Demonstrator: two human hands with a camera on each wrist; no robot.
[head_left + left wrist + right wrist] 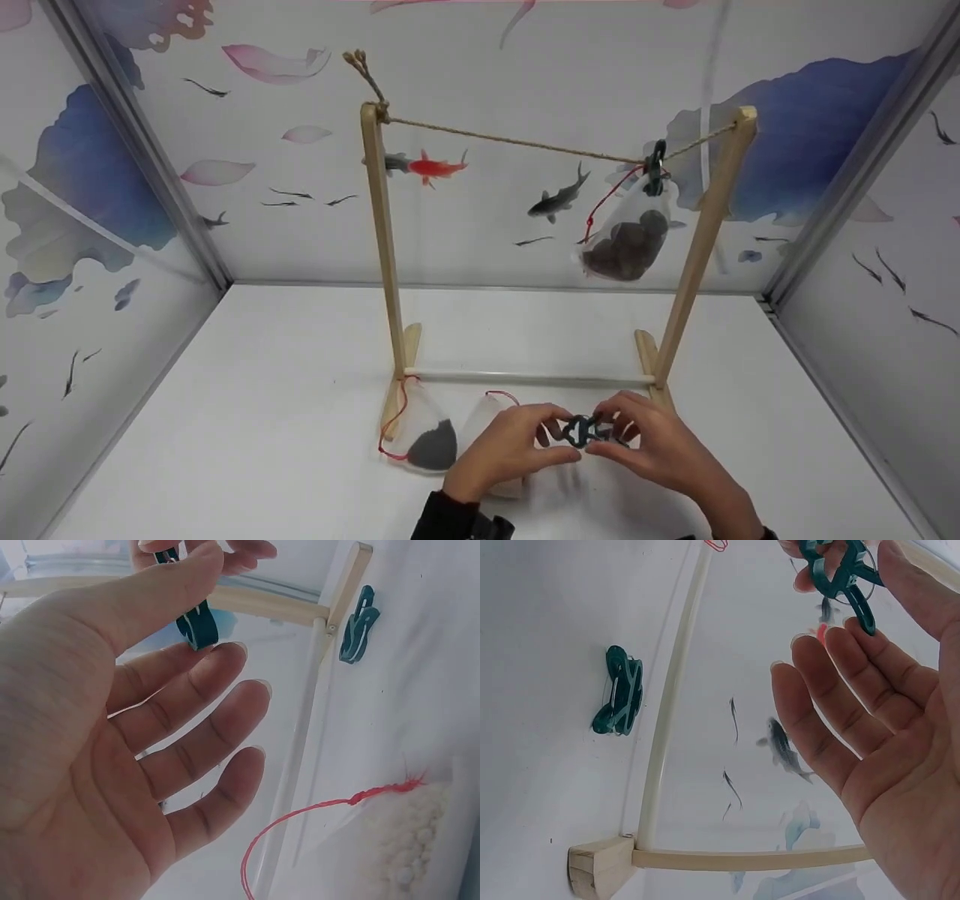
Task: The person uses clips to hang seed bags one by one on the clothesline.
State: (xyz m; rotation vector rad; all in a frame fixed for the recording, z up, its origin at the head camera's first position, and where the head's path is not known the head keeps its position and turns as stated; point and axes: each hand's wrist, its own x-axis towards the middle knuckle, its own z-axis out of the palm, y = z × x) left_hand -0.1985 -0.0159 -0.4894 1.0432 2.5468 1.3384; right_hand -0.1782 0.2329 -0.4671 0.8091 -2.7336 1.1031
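Observation:
Both hands hold one dark green clothespin (580,431) in front of the wooden frame. My left hand (510,446) has its thumb and index finger at one end of it, the other fingers loosely spread. My right hand (656,442) pinches the clothespin's handles (862,607) between thumb and index finger. A second green clothespin (360,626) lies on the white table under the hands. Beside my left hand lies a clear drawstring bag with white pellets (405,840), mostly hidden by that hand in the head view. Left of it is a drawstring bag with grey contents (433,448).
A wooden frame (382,225) stands on the table with a twine line (510,140) strung across its top. Near its right post, a green clothespin (655,169) holds a bag of dark brown contents (630,244) on the line. A white crossbar (525,376) joins the feet. Printed panels surround the table.

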